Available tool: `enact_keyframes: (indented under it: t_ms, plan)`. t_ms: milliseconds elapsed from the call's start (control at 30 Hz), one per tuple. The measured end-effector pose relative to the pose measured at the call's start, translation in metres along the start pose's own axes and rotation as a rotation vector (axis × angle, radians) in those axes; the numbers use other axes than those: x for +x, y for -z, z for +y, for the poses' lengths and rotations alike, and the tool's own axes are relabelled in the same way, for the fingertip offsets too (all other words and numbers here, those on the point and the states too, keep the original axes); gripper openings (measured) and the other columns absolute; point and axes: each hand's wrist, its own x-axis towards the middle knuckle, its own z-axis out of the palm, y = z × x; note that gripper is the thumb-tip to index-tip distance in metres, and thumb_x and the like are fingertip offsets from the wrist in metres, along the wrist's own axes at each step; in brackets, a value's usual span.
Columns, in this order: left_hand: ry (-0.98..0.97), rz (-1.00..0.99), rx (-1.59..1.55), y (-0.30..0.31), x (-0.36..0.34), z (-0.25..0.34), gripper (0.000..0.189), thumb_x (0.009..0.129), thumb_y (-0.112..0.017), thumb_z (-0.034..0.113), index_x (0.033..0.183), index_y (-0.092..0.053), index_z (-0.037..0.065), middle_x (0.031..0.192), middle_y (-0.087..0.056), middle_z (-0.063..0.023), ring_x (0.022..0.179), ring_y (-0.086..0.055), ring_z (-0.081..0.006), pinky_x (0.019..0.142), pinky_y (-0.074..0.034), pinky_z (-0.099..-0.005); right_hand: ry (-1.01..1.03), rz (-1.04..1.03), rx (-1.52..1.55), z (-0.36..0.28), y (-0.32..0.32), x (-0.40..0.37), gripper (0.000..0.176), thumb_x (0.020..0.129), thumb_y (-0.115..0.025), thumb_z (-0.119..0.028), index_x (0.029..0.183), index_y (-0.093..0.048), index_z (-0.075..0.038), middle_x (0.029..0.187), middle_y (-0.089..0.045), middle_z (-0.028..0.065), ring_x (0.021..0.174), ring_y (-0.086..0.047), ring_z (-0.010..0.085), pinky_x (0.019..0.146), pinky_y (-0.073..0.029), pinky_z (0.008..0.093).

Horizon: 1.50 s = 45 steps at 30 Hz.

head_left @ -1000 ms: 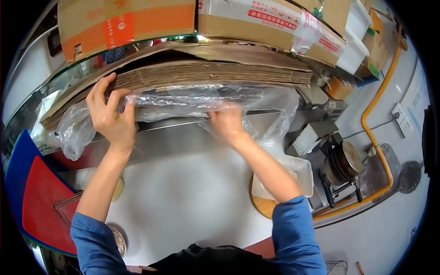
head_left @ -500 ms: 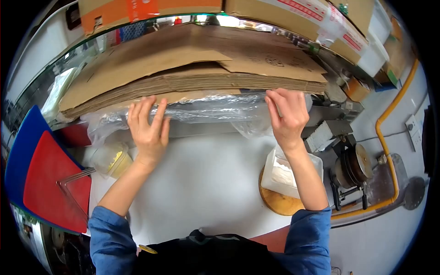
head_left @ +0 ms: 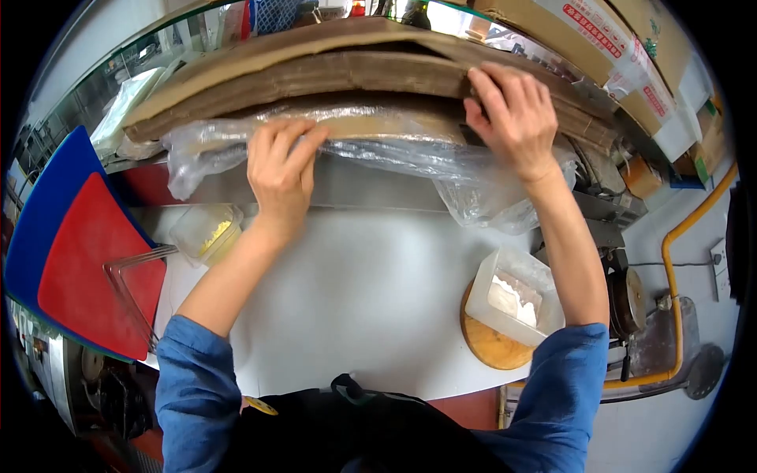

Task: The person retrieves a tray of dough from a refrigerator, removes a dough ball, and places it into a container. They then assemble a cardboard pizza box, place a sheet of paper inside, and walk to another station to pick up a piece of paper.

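A thick stack of flattened brown cardboard boxes (head_left: pixel 339 75) lies on the shelf in front of me, its front edge raised and bowed. My right hand (head_left: pixel 516 114) grips that edge on the right, fingers bent over the cardboard. Beneath the stack, a crumpled clear plastic sheet (head_left: pixel 394 156) hangs over the shelf's front, with more cardboard visible under it. My left hand (head_left: pixel 282 169) is closed over the sheet's upper edge left of centre, its fingers on top; the thumb is partly hidden.
On the white worktop (head_left: pixel 355 292) stand a clear tub with yellow bits (head_left: pixel 206 232) and a white container of white powder (head_left: pixel 516 296) on a round wooden board (head_left: pixel 493 343). Blue and red boards (head_left: pixel 98 268) stand at left. Cartons (head_left: pixel 583 47) and a yellow pipe (head_left: pixel 670 268) are at right.
My right hand has moved up from the plastic sheet to the cardboard, and the stack's front edge has risen. My left hand's fingers have drawn together on the sheet. The view has shifted.
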Motion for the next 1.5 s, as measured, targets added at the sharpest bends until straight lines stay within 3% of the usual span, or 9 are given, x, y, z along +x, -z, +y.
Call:
enact_keyframes:
  t_ms: [367,467,667,767,800,867,1000,1400,1500]
  plan:
    - [0.050,-0.196,0.246,-0.016,0.019,-0.029,0.015,0.062,-0.062,0.001,0.073,-0.068,0.010,0.074,-0.065,-0.0025,0.071,-0.059,-0.0213,0.055,-0.049,-0.0325,-0.024,0.059,-0.212,0.009,0.000,0.031,0.036,0.071,-0.074,-0.019,0.106,-0.064,-0.015,0.092,-0.063,-0.0015,0.081,-0.060,0.0157,0.071,-0.044,0.0296]
    - [-0.086,-0.005,0.141,-0.019,0.008,-0.025,0.013,0.063,-0.062,0.000,0.071,-0.067,0.009,0.076,-0.066,-0.0020,0.072,-0.060,-0.0203,0.056,-0.050,-0.0318,-0.053,0.020,-0.230,0.008,0.002,0.032,0.037,0.071,-0.075,-0.020,0.106,-0.064,-0.015,0.092,-0.063,-0.0020,0.082,-0.060,0.0152,0.072,-0.044,0.0291]
    - [0.044,-0.289,0.187,-0.004,0.022,-0.019,0.008,0.070,-0.067,0.008,0.078,-0.070,0.008,0.081,-0.068,-0.0045,0.079,-0.062,-0.0212,0.065,-0.052,-0.0318,-0.069,0.029,-0.234,0.008,-0.002,0.031,0.034,0.072,-0.075,-0.022,0.103,-0.064,-0.017,0.093,-0.063,-0.0030,0.084,-0.060,0.0149,0.073,-0.045,0.0294]
    - [0.503,-0.448,-0.471,0.011,0.040,-0.009,0.034,0.078,-0.073,0.033,0.093,-0.070,0.003,0.085,-0.067,-0.0135,0.086,-0.063,-0.0211,0.075,-0.052,-0.0318,-0.092,0.036,-0.230,0.007,-0.001,0.030,0.034,0.072,-0.075,-0.022,0.104,-0.064,-0.017,0.094,-0.063,-0.0027,0.085,-0.060,0.0156,0.074,-0.045,0.0298]
    - [0.502,-0.443,-0.461,0.010,0.046,-0.011,0.034,0.078,-0.073,0.033,0.093,-0.070,0.003,0.085,-0.067,-0.0135,0.086,-0.063,-0.0211,0.075,-0.052,-0.0318,-0.092,0.030,-0.222,0.006,0.001,0.030,0.035,0.072,-0.075,-0.021,0.104,-0.064,-0.017,0.094,-0.063,-0.0024,0.086,-0.060,0.0161,0.074,-0.045,0.0300]
    - [1.133,-0.157,-0.951,0.003,0.061,-0.019,0.047,0.083,-0.069,0.037,0.101,-0.062,-0.007,0.093,-0.065,-0.0167,0.085,-0.064,-0.0224,0.074,-0.053,-0.0333,-0.126,0.017,-0.218,0.007,-0.002,0.026,0.036,0.071,-0.075,-0.021,0.105,-0.063,-0.016,0.094,-0.063,-0.0010,0.086,-0.060,0.0178,0.075,-0.045,0.0309]
    - [1.483,-0.147,-1.348,-0.027,0.058,-0.052,0.060,0.085,-0.068,0.030,0.113,-0.042,-0.016,0.105,-0.057,-0.0286,0.083,-0.066,-0.0315,0.071,-0.059,-0.0390,-0.123,-0.004,-0.180,0.007,0.001,0.026,0.039,0.070,-0.075,-0.021,0.106,-0.063,-0.016,0.095,-0.062,-0.0010,0.087,-0.059,0.0186,0.075,-0.044,0.0316]
    - [1.183,0.058,-1.264,-0.014,0.099,-0.055,0.021,0.076,-0.071,0.003,0.092,-0.062,-0.007,0.098,-0.063,-0.0165,0.082,-0.064,-0.0252,0.070,-0.055,-0.0303,-0.115,0.057,0.167,-0.038,0.029,0.036,0.035,0.072,-0.070,0.000,0.106,-0.062,-0.004,0.114,-0.062,0.0121,0.102,-0.058,0.0271,0.086,-0.045,0.0337]
    - [1.133,-0.025,-1.162,-0.009,0.106,-0.061,0.033,0.081,-0.071,0.010,0.100,-0.059,-0.014,0.095,-0.064,-0.0171,0.076,-0.065,-0.0227,0.066,-0.057,-0.0267,-0.020,-0.507,0.655,-0.094,0.062,-0.012,0.028,0.063,-0.072,-0.003,0.090,-0.065,-0.003,0.092,-0.067,0.0107,0.084,-0.063,0.0248,0.068,-0.050,0.0308]
